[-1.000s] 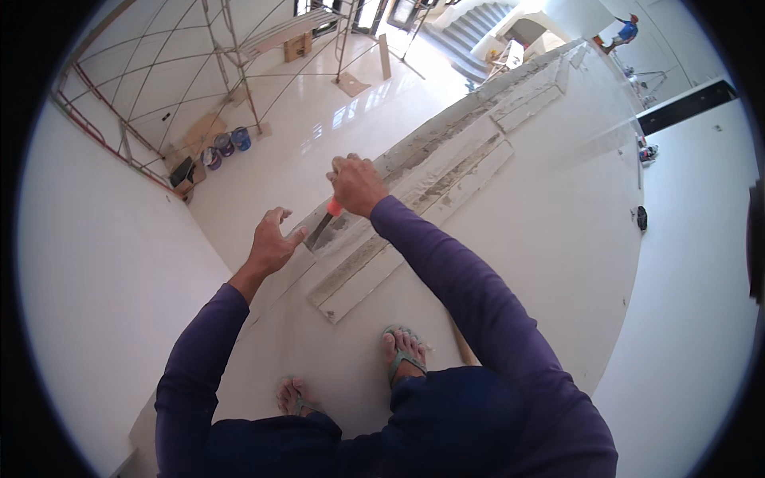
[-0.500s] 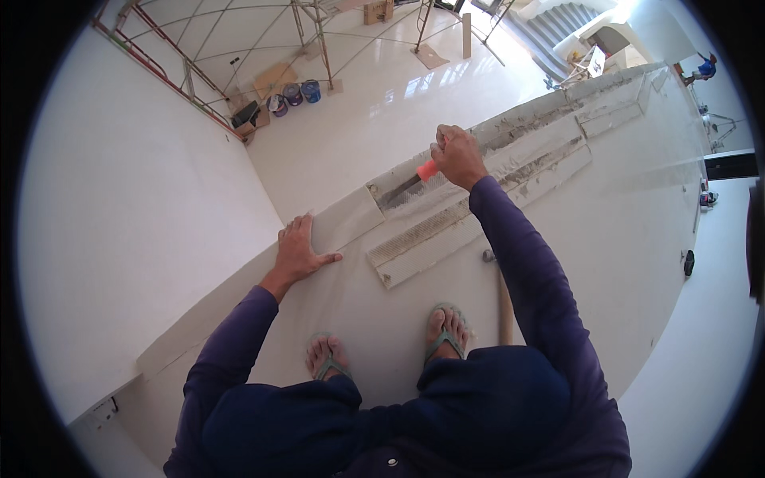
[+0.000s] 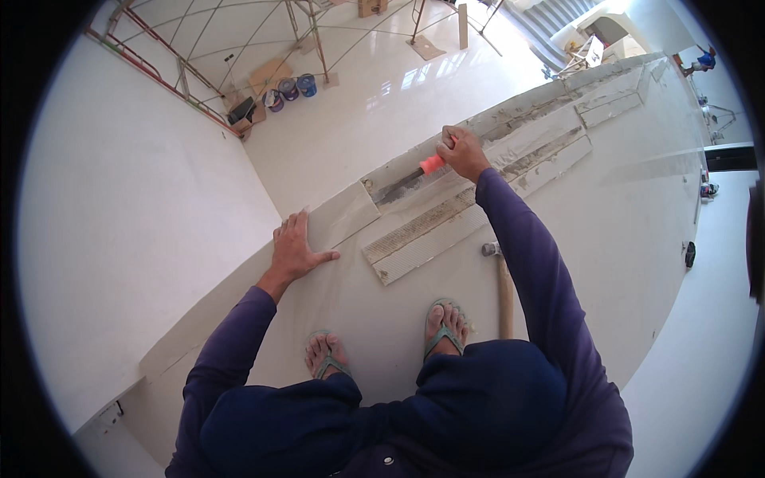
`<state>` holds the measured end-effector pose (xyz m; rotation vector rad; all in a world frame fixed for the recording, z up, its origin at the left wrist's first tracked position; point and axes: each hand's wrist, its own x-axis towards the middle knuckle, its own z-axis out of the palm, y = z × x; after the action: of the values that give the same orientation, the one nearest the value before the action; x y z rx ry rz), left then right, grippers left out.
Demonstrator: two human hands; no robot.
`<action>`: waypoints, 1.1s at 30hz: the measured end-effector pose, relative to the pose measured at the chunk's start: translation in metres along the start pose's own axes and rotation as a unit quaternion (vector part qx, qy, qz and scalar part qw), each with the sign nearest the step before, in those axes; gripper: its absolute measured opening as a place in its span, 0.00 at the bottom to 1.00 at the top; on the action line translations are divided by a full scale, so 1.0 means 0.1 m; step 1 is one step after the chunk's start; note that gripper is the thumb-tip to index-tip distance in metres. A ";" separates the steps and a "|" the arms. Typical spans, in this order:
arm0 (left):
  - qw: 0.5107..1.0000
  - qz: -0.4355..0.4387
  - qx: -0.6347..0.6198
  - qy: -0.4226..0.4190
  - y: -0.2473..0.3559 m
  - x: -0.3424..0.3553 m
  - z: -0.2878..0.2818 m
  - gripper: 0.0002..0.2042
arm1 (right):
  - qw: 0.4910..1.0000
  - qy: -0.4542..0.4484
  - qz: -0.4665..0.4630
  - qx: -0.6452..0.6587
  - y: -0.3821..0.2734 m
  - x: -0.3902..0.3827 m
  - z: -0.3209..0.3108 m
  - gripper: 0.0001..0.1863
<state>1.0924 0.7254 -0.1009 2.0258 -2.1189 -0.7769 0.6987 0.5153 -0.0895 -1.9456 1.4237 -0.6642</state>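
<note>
My right hand (image 3: 464, 155) is closed round the handle of an orange-handled scraping tool (image 3: 433, 164). Its dark flat blade slants down to the left into a rough groove (image 3: 414, 185) along the ledge, where a strip of surface is gone and greyish residue shows. With fingers spread, my left hand (image 3: 295, 248) lies flat on the smooth pale slab (image 3: 343, 215) left of the groove. A loose tile strip (image 3: 430, 247) with a ridged, dirty underside lies just nearer to me, beside the groove. By my right forearm rests a hammer (image 3: 505, 295) with a wooden handle.
Beyond the ledge edge is a drop to a lower white floor (image 3: 374, 119) with scaffolding (image 3: 319, 40), several buckets (image 3: 307, 85) and cardboard (image 3: 271, 74). More tile strips (image 3: 610, 107) lie farther right. Another person (image 3: 703, 61) is at the far right. My sandalled feet stand on the ledge.
My right hand and the tool have shifted slightly right along the groove. More of the hammer head shows beside my forearm. My left hand stays flat on the slab.
</note>
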 end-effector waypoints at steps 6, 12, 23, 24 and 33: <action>1.000 -0.014 -0.020 -0.015 -0.03 -0.05 -0.06 0.62 | 0.992 -0.104 -0.065 -0.042 -0.27 0.04 -0.12 0.20; 1.000 0.000 -0.019 0.013 -0.07 -0.05 -0.02 0.61 | 0.853 -0.364 -0.148 -0.343 -0.56 0.45 -0.29 0.17; 0.999 -0.035 -0.023 -0.031 0.00 -0.01 -0.08 0.62 | 0.687 -0.617 0.017 -0.383 -0.95 0.64 0.13 0.12; 0.998 -0.037 -0.023 -0.035 0.00 -0.02 -0.10 0.62 | 0.683 -0.625 0.042 -0.376 -1.02 0.61 0.20 0.13; 0.999 -0.036 -0.010 -0.031 0.03 0.00 -0.08 0.61 | 0.786 -0.481 -0.098 -0.375 -0.69 0.28 0.31 0.11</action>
<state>1.0933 0.7226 -0.0926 2.1055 -2.0708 -0.8791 0.7732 0.5095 -0.0589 -2.4329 0.8248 0.9159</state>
